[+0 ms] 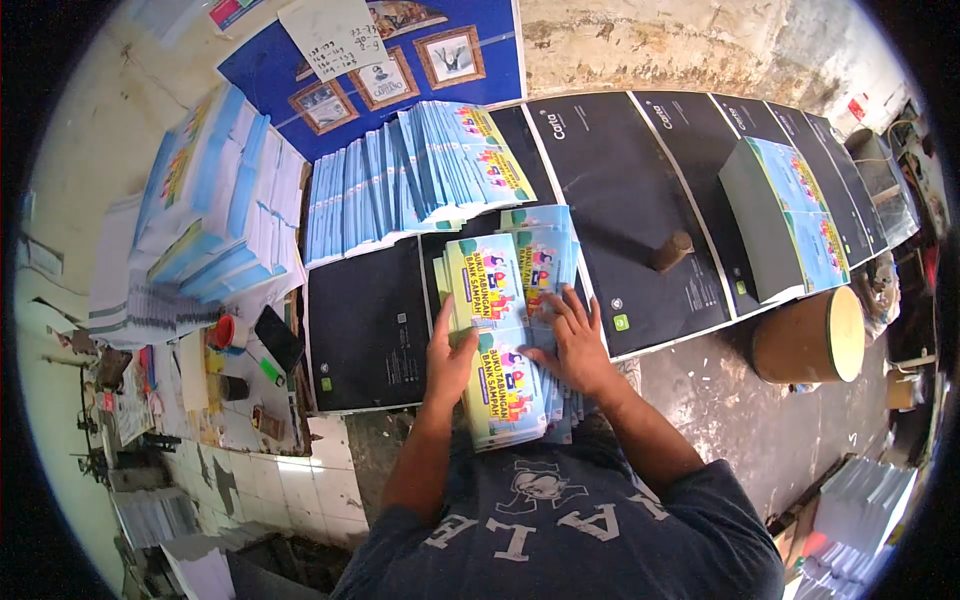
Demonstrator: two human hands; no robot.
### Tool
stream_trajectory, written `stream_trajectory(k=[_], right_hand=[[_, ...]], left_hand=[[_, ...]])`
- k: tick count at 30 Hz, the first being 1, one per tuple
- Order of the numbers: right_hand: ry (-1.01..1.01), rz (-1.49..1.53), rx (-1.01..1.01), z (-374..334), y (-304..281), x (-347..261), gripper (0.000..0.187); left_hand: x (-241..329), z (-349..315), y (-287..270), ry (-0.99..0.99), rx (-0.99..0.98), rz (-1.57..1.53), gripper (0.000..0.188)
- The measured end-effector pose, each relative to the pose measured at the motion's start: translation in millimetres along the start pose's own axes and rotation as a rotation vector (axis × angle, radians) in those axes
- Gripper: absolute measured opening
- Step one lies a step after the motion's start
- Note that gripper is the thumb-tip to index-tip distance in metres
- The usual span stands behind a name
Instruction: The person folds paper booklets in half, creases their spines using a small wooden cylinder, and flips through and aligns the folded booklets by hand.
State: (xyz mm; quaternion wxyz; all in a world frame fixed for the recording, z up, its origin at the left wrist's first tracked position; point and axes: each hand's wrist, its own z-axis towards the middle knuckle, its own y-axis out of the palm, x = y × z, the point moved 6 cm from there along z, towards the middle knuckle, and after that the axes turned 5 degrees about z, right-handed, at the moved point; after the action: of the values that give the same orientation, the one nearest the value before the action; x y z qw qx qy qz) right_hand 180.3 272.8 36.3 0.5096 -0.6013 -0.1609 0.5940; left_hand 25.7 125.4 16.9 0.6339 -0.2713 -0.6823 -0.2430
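A fanned pile of thin booklets (pixel 505 330) with light-blue, yellow and green covers lies in front of me on black sheets (pixel 365 330). My left hand (pixel 447 362) grips the pile's left edge, thumb on top. On the right part of the pile rests my right hand (pixel 577 345), fingers spread flat and pressing the booklets down. Behind it, a wider fanned row of the same booklets (pixel 415 175) leans across the black sheets.
A tall squared stack of booklets (pixel 785 215) stands at the right, beside a brown cardboard drum (pixel 812 338). A small brown cylinder (pixel 672 250) rests on the black sheets. Paper piles (pixel 215 200) rise at the left, near a dark phone (pixel 279 338) and small pots.
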Motion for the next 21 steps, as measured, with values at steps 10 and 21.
stream_trajectory(k=[10, 21], right_hand=[[0.245, 0.551, 0.142, 10.9, -2.0, 18.4, 0.032], [0.309, 0.592, 0.199, -0.3, -2.7, 17.6, 0.029]], left_hand=[[5.4, 2.8, 6.3, 0.101, 0.053, -0.153, 0.049], [33.9, 0.6, -86.7, 0.108, 0.133, -0.251, 0.04]])
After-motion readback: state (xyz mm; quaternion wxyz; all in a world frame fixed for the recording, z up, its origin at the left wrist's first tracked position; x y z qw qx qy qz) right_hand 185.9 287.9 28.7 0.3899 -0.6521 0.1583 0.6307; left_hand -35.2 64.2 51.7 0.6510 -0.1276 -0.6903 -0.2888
